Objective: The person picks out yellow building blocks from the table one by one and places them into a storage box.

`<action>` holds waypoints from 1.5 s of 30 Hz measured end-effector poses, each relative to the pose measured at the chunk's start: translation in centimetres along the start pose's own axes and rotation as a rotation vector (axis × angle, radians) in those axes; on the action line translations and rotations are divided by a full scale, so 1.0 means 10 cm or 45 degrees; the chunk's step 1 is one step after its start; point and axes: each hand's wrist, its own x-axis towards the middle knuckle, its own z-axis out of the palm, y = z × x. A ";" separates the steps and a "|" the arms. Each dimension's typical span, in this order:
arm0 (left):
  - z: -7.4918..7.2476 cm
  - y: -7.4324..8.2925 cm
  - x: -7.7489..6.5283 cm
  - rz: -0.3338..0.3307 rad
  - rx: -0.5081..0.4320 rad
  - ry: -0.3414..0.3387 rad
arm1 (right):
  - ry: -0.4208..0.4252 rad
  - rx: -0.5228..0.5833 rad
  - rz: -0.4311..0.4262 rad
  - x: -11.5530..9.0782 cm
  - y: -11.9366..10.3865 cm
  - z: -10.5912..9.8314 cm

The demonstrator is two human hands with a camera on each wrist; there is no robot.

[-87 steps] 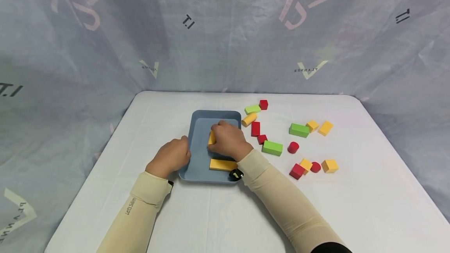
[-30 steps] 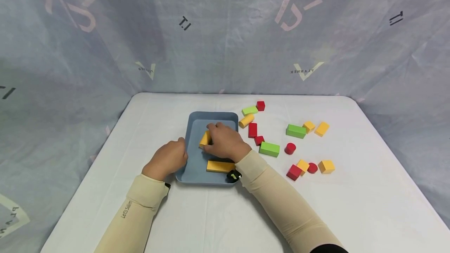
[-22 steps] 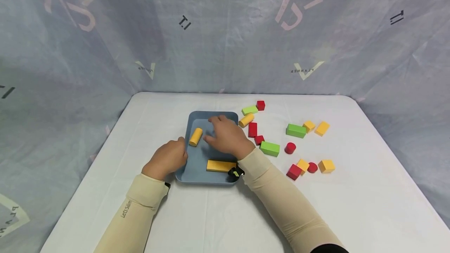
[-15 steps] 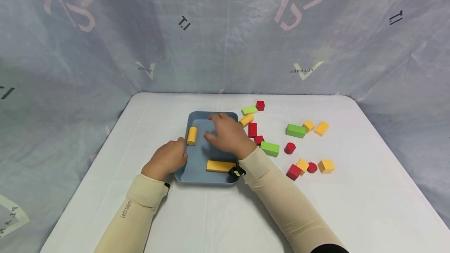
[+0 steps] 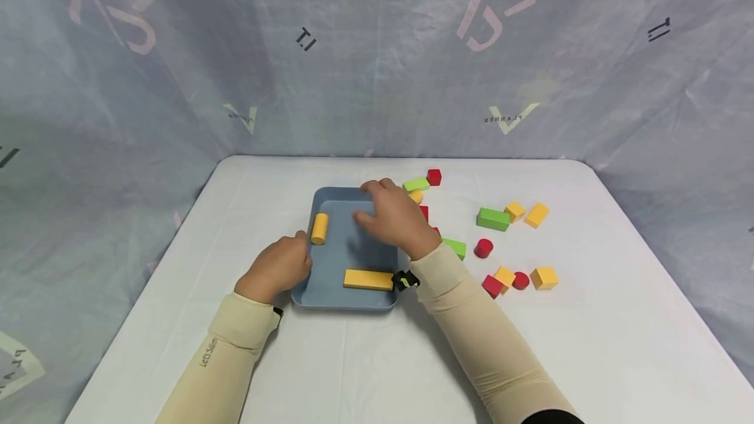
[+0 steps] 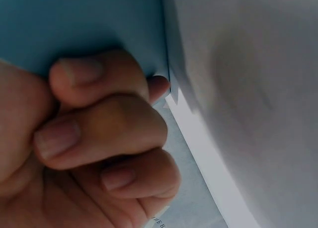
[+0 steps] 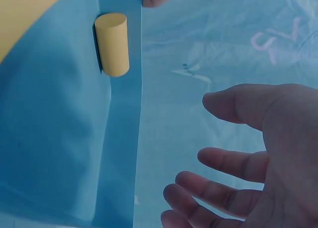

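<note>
A blue-grey tray [image 5: 353, 300] lies on the white table, and my left hand [image 5: 275, 268] grips its left edge with curled fingers. Against the tray's left inner wall rests a yellow cylinder block [image 5: 319, 229], lying on its side. A flat yellow rectangular block [image 5: 368, 279] lies near the tray's front right corner. My right hand [image 5: 396, 218] hovers over the tray's right rim with spread, relaxed fingers, holding nothing. In the right wrist view the cylinder block [image 7: 113, 45] is well apart from those fingers.
Right of the tray are scattered blocks: a green block [image 5: 493, 219], a red cylinder [image 5: 484, 248], a yellow cube [image 5: 544, 278], a red cube [image 5: 434, 177] and several more. My right hand and sleeve partly cover some of them. A fabric backdrop [image 5: 377, 70] rises behind the table.
My right hand has let go of the yellow cylinder block, which rolled left to the tray's wall. That hand has moved right and back. My left hand still grips the tray.
</note>
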 end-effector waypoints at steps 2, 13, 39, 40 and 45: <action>0.00 0.00 0.00 0.001 -0.006 0.000 | 0.004 0.018 0.000 0.00 0.03 -0.02; -0.02 0.02 -0.01 -0.008 -0.026 -0.011 | 0.041 0.025 0.090 0.02 0.19 -0.07; -0.03 -0.01 -0.02 -0.042 -0.050 -0.033 | 0.141 -0.038 0.171 0.07 0.44 -0.05; -0.03 -0.01 -0.02 -0.045 -0.047 -0.032 | 0.141 -0.046 0.173 0.07 0.45 -0.05; -0.04 -0.02 -0.04 -0.047 -0.037 -0.027 | 0.127 -0.044 0.181 0.07 0.49 -0.05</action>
